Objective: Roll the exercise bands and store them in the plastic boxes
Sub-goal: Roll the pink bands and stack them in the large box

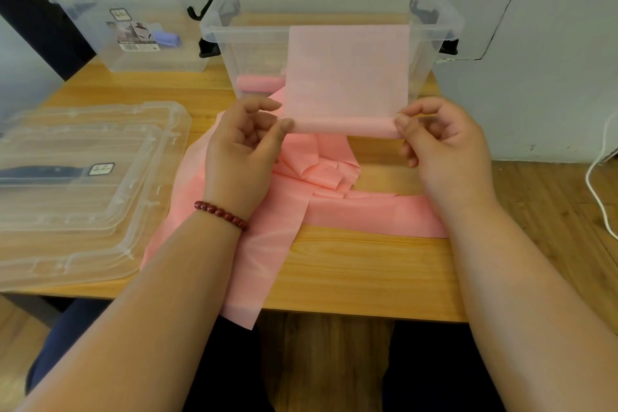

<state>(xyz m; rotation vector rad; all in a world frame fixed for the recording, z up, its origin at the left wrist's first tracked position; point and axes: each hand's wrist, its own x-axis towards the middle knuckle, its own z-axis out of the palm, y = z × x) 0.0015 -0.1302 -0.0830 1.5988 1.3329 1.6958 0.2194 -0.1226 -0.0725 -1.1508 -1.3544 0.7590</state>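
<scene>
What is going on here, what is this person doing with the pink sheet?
A person is rolling a pink band, pinching the roll's ends with the left hand and the right hand. Its unrolled part rises in front of the near clear box, which holds one rolled pink band. Loose pink bands lie on the table below. The second box holds a bluish roll.

Your left hand (240,147) and right hand (441,144) hold the band (344,129) just before the nearer box (254,43), which has a finished roll (259,82) in it, with the band's slack lying on the table (351,271) under them, the stacked lids (83,211) to your left and the second box (100,10) behind those.
</scene>
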